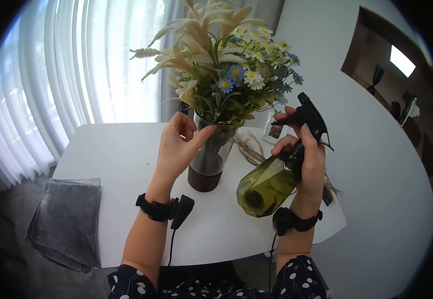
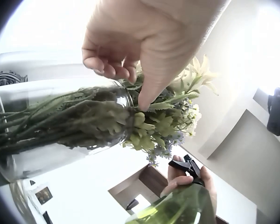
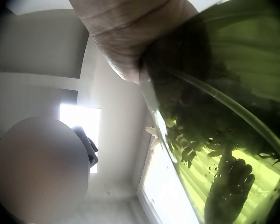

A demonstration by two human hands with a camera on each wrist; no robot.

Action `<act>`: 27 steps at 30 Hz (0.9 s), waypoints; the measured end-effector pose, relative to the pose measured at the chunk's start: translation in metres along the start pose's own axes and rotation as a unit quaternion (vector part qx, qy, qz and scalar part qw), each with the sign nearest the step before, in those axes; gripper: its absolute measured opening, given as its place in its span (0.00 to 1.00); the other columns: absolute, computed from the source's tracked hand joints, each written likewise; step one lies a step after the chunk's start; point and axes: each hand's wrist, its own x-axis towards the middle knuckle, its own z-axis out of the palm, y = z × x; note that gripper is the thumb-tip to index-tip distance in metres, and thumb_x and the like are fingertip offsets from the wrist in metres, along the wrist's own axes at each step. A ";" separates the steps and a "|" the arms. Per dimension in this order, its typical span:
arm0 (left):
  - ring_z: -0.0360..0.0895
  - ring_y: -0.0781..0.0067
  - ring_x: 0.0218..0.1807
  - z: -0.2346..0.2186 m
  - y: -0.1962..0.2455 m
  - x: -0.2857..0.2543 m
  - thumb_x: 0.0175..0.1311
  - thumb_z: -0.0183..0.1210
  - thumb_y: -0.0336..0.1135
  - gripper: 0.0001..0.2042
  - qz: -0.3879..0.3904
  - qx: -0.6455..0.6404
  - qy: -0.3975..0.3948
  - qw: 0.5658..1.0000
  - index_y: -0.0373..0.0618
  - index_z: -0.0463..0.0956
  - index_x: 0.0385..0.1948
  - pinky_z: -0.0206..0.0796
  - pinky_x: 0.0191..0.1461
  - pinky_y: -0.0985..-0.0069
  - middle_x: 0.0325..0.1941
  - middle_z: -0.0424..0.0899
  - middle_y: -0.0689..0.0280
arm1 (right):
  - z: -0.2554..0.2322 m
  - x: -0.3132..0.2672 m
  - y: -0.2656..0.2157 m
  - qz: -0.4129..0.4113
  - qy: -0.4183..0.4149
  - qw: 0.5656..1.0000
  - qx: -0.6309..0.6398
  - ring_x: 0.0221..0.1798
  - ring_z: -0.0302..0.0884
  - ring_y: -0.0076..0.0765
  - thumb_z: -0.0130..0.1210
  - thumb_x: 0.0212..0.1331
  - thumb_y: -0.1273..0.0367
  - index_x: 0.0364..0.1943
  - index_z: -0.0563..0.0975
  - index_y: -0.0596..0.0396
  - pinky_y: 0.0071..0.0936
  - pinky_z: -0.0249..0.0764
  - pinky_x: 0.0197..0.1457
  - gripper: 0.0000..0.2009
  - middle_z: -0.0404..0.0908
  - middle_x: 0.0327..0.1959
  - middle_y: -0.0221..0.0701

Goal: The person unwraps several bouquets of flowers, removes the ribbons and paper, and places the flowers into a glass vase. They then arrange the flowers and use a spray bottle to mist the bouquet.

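My left hand point(image 1: 177, 144) is at the rim of a clear glass vase point(image 1: 205, 167) with a dark base. Its fingers are loosely bent and the thumb points to the rim; in the left wrist view this hand point(image 2: 140, 42) has its thumb tip against the leaves at the vase mouth. The vase holds cream, white and blue flowers point(image 1: 236, 74). My right hand point(image 1: 310, 159) grips the neck of a green faceted spray bottle point(image 1: 264, 189), which is tilted, with its black spray head point(image 1: 309, 117) up. In the right wrist view the green bottle point(image 3: 224, 93) fills much of the picture.
Dark grey folded sheets point(image 1: 72, 214) overhang the left edge of the white table point(image 1: 126, 149). Behind the bottle lie pale dried strands point(image 1: 249, 149) and a small packet point(image 1: 275, 130). Sheer curtains point(image 1: 92, 65) hang at the back left. Cables run from both wrist cameras.
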 end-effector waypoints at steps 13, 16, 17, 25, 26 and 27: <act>0.63 0.63 0.62 0.016 -0.031 0.009 0.41 0.72 0.42 0.51 0.118 0.009 0.033 0.992 0.30 0.46 0.64 0.55 0.64 0.68 0.58 0.67 0.52 | -0.005 -0.001 0.016 -0.012 0.017 0.998 0.066 0.27 0.75 0.30 0.39 0.65 0.64 0.56 0.65 0.68 0.24 0.72 0.32 0.22 0.74 0.47 0.41; 0.65 0.63 0.58 0.026 -0.039 0.015 0.40 0.73 0.40 0.51 0.184 0.000 0.066 0.981 0.29 0.47 0.63 0.55 0.63 0.68 0.54 0.69 0.53 | -0.010 0.004 0.022 -0.014 0.047 0.998 0.036 0.27 0.75 0.28 0.41 0.65 0.63 0.55 0.66 0.67 0.23 0.71 0.34 0.22 0.76 0.46 0.40; 0.65 0.63 0.58 0.031 -0.037 0.015 0.40 0.73 0.40 0.51 0.182 0.002 0.061 0.981 0.29 0.47 0.63 0.55 0.63 0.68 0.54 0.69 0.53 | -0.013 0.008 0.025 -0.012 0.067 0.998 0.014 0.27 0.76 0.28 0.42 0.65 0.62 0.55 0.67 0.66 0.23 0.71 0.34 0.22 0.76 0.46 0.39; 0.59 0.51 0.58 0.067 -0.036 0.008 0.39 0.71 0.39 0.49 0.190 0.145 0.264 0.934 0.28 0.47 0.61 0.55 0.62 0.63 0.54 0.60 0.48 | -0.064 0.038 0.075 -0.067 0.202 0.971 -0.111 0.29 0.77 0.23 0.48 0.63 0.62 0.53 0.70 0.63 0.21 0.71 0.35 0.20 0.79 0.40 0.35; 0.57 0.51 0.61 0.067 -0.037 0.007 0.40 0.72 0.39 0.49 0.161 0.154 0.267 0.938 0.28 0.46 0.61 0.53 0.64 0.63 0.57 0.57 0.47 | -0.070 0.040 0.082 -0.046 0.205 0.966 -0.152 0.29 0.77 0.23 0.50 0.62 0.61 0.51 0.71 0.63 0.21 0.70 0.35 0.20 0.80 0.36 0.34; 0.55 0.51 0.61 0.067 -0.039 0.007 0.41 0.71 0.39 0.49 0.169 0.161 0.271 0.934 0.28 0.45 0.61 0.52 0.64 0.62 0.56 0.57 0.46 | -0.076 0.043 0.089 -0.027 0.208 0.959 -0.190 0.29 0.77 0.23 0.51 0.62 0.59 0.48 0.72 0.63 0.20 0.70 0.34 0.20 0.80 0.32 0.33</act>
